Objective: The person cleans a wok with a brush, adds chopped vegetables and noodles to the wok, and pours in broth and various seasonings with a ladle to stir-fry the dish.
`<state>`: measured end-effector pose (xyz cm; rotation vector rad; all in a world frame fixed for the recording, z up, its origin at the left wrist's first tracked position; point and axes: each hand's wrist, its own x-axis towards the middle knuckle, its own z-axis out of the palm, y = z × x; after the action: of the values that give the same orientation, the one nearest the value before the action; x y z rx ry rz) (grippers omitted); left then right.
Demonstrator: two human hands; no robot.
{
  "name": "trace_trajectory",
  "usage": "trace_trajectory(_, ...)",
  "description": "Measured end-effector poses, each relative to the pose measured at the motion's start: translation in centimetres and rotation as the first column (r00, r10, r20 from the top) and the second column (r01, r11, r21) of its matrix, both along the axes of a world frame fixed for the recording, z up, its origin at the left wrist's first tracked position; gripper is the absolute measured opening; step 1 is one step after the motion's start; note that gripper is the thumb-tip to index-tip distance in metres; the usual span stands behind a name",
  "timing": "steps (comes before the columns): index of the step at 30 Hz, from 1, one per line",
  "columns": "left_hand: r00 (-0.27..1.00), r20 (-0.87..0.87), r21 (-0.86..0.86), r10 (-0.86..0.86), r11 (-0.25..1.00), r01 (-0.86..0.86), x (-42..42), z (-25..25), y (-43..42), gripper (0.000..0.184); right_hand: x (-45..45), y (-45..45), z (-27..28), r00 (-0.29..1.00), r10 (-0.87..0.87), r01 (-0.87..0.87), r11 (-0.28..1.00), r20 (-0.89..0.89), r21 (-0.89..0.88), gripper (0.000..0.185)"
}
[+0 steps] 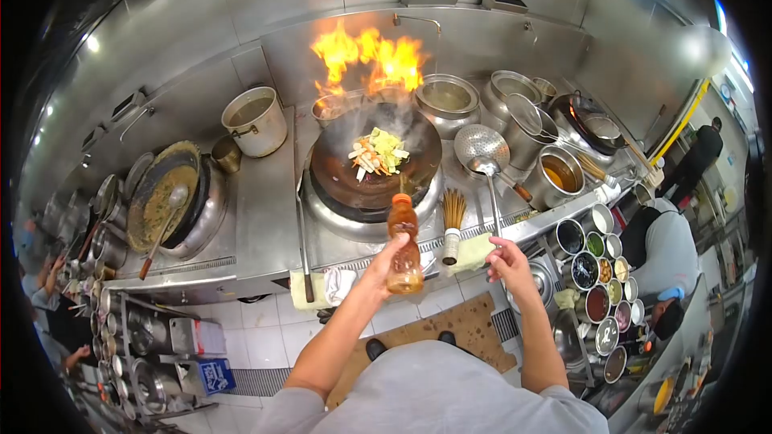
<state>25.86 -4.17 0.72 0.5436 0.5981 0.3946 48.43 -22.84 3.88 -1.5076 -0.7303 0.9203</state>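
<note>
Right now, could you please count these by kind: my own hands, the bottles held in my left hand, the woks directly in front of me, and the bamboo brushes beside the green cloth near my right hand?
Hands: 2 (left hand, right hand)
Bottle: 1
Wok: 1
Bamboo brush: 1
Total: 5

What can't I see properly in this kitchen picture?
All in the head view:
Left hand: most fingers are hidden behind the bottle.
Whatever is under the pan: the pan itself hides it.
Right hand: too small to tell whether it touches the ladle.
Person at far left: partly lost in the dark, blurry picture edge.
</note>
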Motion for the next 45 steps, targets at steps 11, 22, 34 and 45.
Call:
trace_trajectory(11,0.960,-0.241,0.426,0.144,0.904,-0.029,10.2,0.4,-9.4,0.062,4.0,3.3,-8.9,0.915,0.404,-0.401,0.914,-0.027,0.063,0.074)
trace_trajectory(22,0.737,-0.515,0.840,0.437,0.427,0.335,3.3,-0.9,-10.6,0.040,30.4,-6.9,-5.4,0.831,0.227,0.133,0.805,-0.508,0.578,0.071)
trace_trajectory(34,0.066,-0.942,0.228,0.330,0.480,0.847,-21.2,-16.6,-21.6,0.043,64.7,-9.6,-33.8,0.700,-0.713,0.714,0.697,-0.043,0.074,0.081)
trace_trajectory(45,0.271,-0.496,0.694,0.825,0.189,0.694,-15.3,-9.1,-10.0,0.017,28.7,-1.7,-22.0,0.561,-0.515,0.552,0.816,0.649,0.170,0.042)
